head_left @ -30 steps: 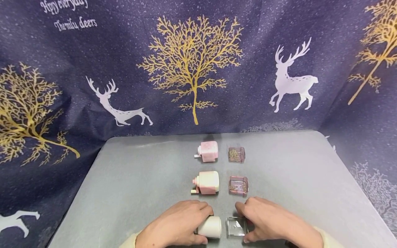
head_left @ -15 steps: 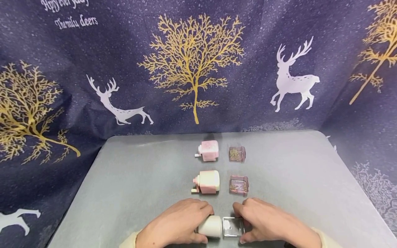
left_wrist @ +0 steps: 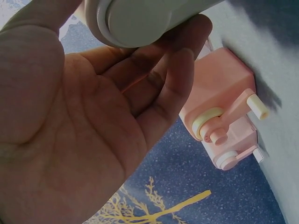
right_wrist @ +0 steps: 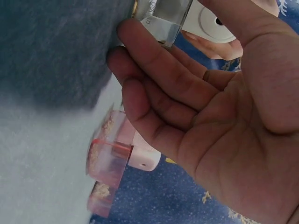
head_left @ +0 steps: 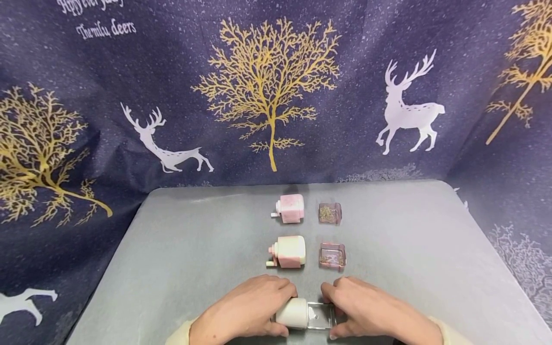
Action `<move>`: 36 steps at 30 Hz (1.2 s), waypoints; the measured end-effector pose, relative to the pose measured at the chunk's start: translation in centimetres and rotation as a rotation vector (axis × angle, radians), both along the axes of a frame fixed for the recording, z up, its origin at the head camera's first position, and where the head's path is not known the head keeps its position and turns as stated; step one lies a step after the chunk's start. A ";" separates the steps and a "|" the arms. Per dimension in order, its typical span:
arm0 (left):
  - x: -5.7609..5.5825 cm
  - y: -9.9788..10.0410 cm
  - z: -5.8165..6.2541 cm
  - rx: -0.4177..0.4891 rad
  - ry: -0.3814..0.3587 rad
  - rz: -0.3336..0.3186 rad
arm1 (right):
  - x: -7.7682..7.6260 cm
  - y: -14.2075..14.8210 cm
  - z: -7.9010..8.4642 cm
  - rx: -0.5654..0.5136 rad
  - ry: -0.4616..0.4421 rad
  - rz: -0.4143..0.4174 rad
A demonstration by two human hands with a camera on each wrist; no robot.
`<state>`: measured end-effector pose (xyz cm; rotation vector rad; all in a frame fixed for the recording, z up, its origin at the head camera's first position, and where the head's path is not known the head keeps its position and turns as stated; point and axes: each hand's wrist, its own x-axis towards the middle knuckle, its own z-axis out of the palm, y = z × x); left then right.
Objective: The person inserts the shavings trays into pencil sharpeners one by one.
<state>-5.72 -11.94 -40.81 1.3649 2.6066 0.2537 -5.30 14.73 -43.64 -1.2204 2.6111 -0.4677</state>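
While hands (head_left: 247, 306) (head_left: 366, 306) grip, box (head_left: 318, 316) lettering (right_wrist: 152, 11), right-wrist only

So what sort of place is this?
Possibly an indoor tabletop demonstration setup: a grey round-cornered table, a dark-blue printed fabric backdrop behind it, and a pale-pink boxy plastic crank sharpener on top.

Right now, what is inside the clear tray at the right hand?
Through the clear tray a small speck or mark shows, too small to identify. The right hand covers part of its right end; whatever is there cannot be seen.
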 end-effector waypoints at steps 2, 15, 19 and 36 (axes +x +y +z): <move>0.0 0.0 0.0 0.001 0.000 0.001 | 0.0 0.0 0.0 -0.002 -0.002 0.003; 0.1 -0.1 0.0 0.013 0.045 -0.019 | 0.3 -0.5 -0.4 -0.054 0.075 0.021; 0.0 -0.1 0.0 0.019 0.056 -0.025 | 0.3 -0.7 -0.6 -0.071 0.092 0.020; 0.1 0.0 -0.2 0.012 0.050 -0.009 | 1.0 -1.2 -1.5 -0.186 0.094 -0.015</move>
